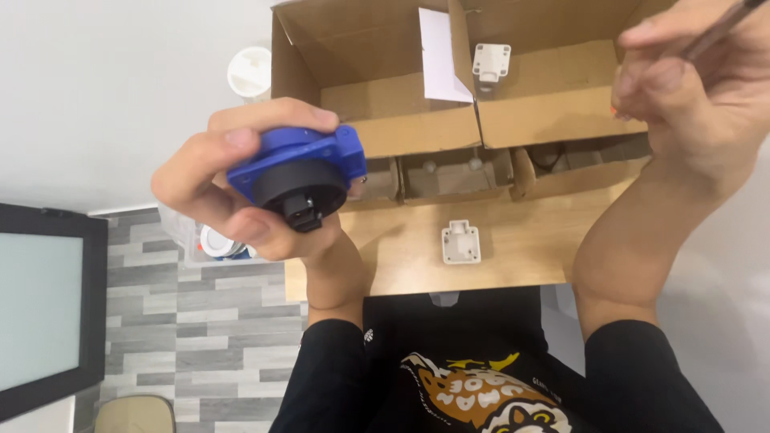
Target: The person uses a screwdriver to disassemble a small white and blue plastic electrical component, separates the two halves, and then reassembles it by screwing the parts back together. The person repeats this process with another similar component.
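My left hand (233, 180) is raised above the left end of the wooden table (521, 248) and grips a blue square-flanged part (301, 168) with a round black body and a small black plug at its tip. My right hand (694, 76) is lifted at the upper right, fingers closed around a thin dark rod-like tool (718, 30) that runs off the top edge. The two hands are well apart.
Open cardboard boxes (449, 128) stand at the back of the table, one holding a white plastic piece (491, 62). Another white plastic piece (461, 242) lies on the table. A dark-framed panel (44, 305) stands on the floor at left, beside white round containers (216, 240).
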